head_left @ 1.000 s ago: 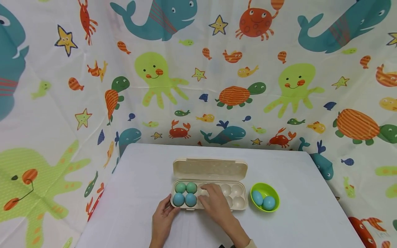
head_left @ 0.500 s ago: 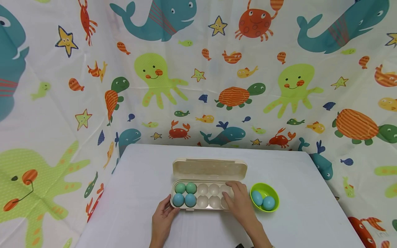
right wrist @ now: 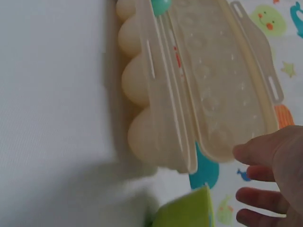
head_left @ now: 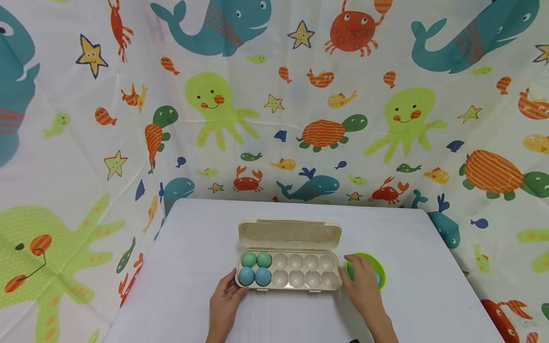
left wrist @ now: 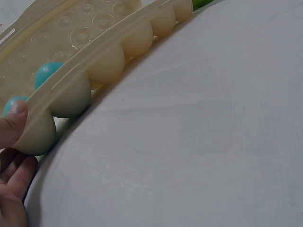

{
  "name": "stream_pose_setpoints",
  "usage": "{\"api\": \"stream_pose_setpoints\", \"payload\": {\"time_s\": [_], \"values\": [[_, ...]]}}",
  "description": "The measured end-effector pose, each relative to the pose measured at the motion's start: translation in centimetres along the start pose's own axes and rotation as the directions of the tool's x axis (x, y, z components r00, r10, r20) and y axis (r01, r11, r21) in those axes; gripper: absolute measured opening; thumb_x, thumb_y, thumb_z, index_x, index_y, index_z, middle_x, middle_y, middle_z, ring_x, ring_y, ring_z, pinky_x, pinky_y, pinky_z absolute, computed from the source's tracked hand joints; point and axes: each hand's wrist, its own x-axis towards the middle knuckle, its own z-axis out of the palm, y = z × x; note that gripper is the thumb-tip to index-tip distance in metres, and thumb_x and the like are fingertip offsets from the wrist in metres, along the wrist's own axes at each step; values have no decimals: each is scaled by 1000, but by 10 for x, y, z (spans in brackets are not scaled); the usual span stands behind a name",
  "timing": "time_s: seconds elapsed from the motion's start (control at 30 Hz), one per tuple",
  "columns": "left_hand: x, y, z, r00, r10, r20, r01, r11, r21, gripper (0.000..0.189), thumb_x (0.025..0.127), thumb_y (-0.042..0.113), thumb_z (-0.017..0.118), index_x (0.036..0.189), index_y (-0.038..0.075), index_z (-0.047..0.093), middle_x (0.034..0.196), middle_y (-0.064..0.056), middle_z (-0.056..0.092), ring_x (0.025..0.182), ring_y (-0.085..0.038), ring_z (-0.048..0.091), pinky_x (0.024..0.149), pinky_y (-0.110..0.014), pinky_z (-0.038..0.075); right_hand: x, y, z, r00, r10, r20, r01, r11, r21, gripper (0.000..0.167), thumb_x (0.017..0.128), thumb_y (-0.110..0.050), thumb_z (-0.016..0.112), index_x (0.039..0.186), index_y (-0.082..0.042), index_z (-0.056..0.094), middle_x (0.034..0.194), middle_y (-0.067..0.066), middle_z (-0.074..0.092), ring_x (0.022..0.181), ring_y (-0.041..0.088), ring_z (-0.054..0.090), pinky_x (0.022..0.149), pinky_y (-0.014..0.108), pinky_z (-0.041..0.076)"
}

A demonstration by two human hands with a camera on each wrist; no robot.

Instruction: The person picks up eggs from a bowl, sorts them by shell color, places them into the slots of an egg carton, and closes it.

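My left hand (head_left: 225,301) holds the left end of a beige plastic egg carton (head_left: 296,279) that stands with its lid raised. In the left wrist view its thumb (left wrist: 15,118) lies at the rim and its fingers are below the end cup. Two green eggs (head_left: 256,259) sit in the carton's left back cups, with two blue eggs (head_left: 255,276) in front of them. My right hand (head_left: 364,288) hovers over a lime green bowl (head_left: 383,285), fingers spread and holding nothing. It mostly hides the blue eggs inside. In the right wrist view the fingers are apart above the bowl.
The carton's hinged lid (head_left: 289,234) leans back behind the cups. A white cloth covers the table (head_left: 193,238). Behind and beside it hangs a curtain (head_left: 266,133) printed with sea animals.
My right hand has moved right, from over the carton's middle cups, past its right end, to the green bowl. The left hand has stayed at the carton's left end.
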Motion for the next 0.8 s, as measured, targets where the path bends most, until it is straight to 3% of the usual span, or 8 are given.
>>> {"api": "stream_pose_setpoints", "payload": {"time_s": [0.17, 0.37, 0.5, 0.7, 0.8], "values": [[0, 1, -1, 1000, -5, 6, 5, 1000, 11, 67, 81, 6, 82, 141, 0, 53, 137, -23, 59, 106, 7, 62, 90, -10, 56, -6, 12, -9, 993, 100, 67, -96, 994, -57, 34, 79, -10, 81, 109, 2, 68, 109, 23, 67, 102, 46, 59, 79, 59, 50], [0, 3, -1, 1000, -8, 5, 7, 1000, 12, 66, 81, 5, 82, 141, 0, 53, 138, -22, 58, 108, 4, 63, 92, -12, 56, -10, 22, -14, 965, 204, 168, -184, 975, -125, 34, 86, -17, 77, 113, 1, 68, 118, 25, 65, 108, 51, 56, 78, 65, 48], [0, 4, -1, 1000, -7, 4, 7, 1000, 22, 66, 82, 6, 82, 141, 1, 53, 139, -21, 58, 110, 4, 62, 92, -11, 55, -12, 26, -15, 950, 224, 217, -195, 969, -150, 32, 88, -17, 75, 113, 2, 67, 118, 26, 64, 109, 50, 56, 80, 66, 49], [-1, 4, 0, 1000, 21, 4, -21, 1000, 9, 65, 82, 5, 81, 140, -2, 53, 137, -25, 58, 107, 5, 63, 91, -11, 56, -11, 30, -13, 947, 212, 241, -177, 971, -160, 31, 90, -17, 72, 114, 2, 66, 117, 25, 67, 110, 46, 57, 80, 65, 50], [-2, 4, 0, 1000, 17, 5, -17, 1000, 13, 65, 82, 4, 81, 140, -2, 53, 137, -26, 58, 107, 5, 62, 90, -11, 56, -9, 31, -14, 926, 240, 292, -195, 965, -174, 35, 92, -20, 70, 119, 3, 65, 120, 27, 66, 114, 47, 56, 83, 67, 49]]}}
